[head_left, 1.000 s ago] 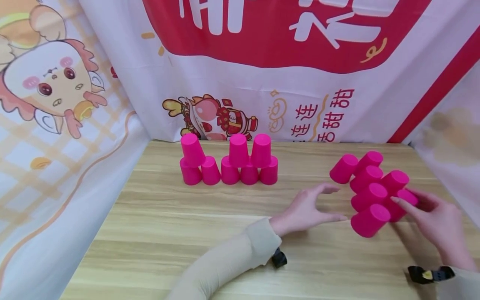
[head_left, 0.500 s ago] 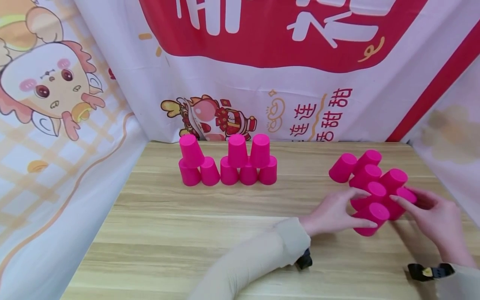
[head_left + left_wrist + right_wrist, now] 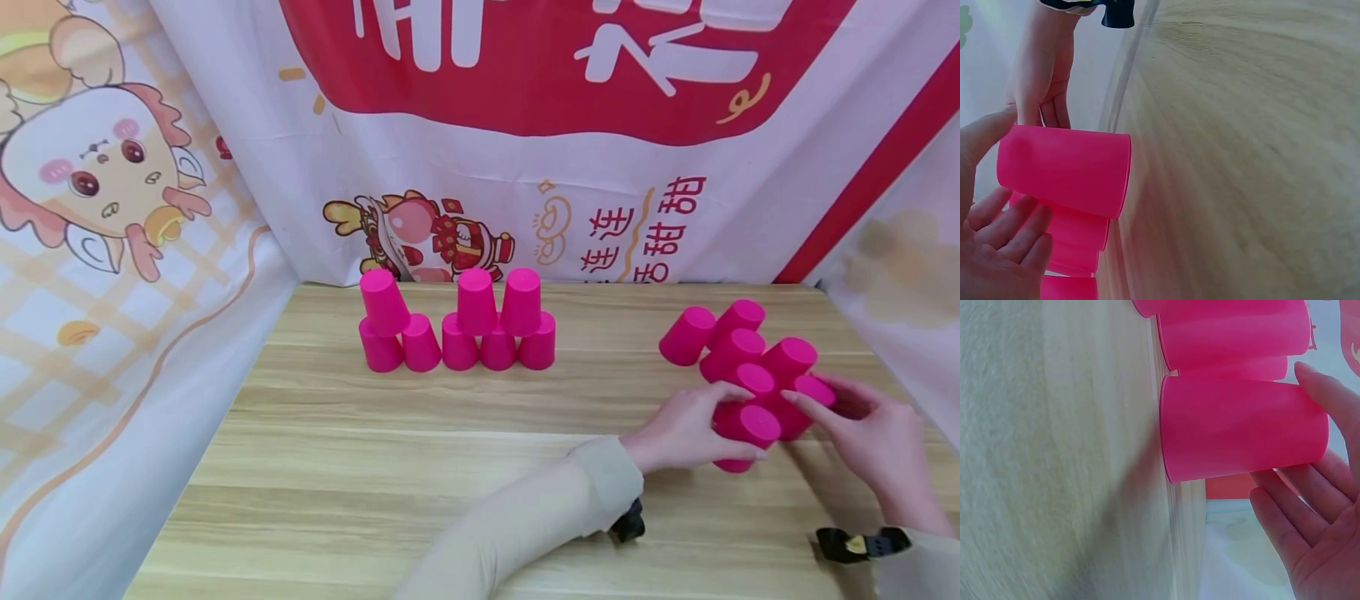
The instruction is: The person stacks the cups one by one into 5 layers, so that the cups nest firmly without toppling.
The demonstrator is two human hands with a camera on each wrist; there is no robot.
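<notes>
A cluster of several upside-down pink cups [image 3: 738, 346] stands at the right of the wooden table [image 3: 375, 467]. My left hand [image 3: 708, 425] grips the nearest pink cup [image 3: 750, 427] of that cluster, thumb on one side and fingers on the other. In the left wrist view that pink cup [image 3: 1063, 169] sits between the thumb and fingers of my left hand [image 3: 991, 200]. My right hand [image 3: 847, 417] touches the cluster's right side with straight fingers. In the right wrist view the fingers of my right hand [image 3: 1310, 506] lie flat against a pink cup [image 3: 1241, 428].
Two small stacks of pink cups stand at the back: a three-cup stack [image 3: 390, 325] and a five-cup pyramid [image 3: 498, 329]. Printed cloth banners [image 3: 525, 167] wall the table at the back and on both sides. Black wrist straps [image 3: 862, 546] show near the front edge.
My left hand has moved right across the table to the nearest cup and closed its thumb and fingers round it. The right hand has barely moved.
</notes>
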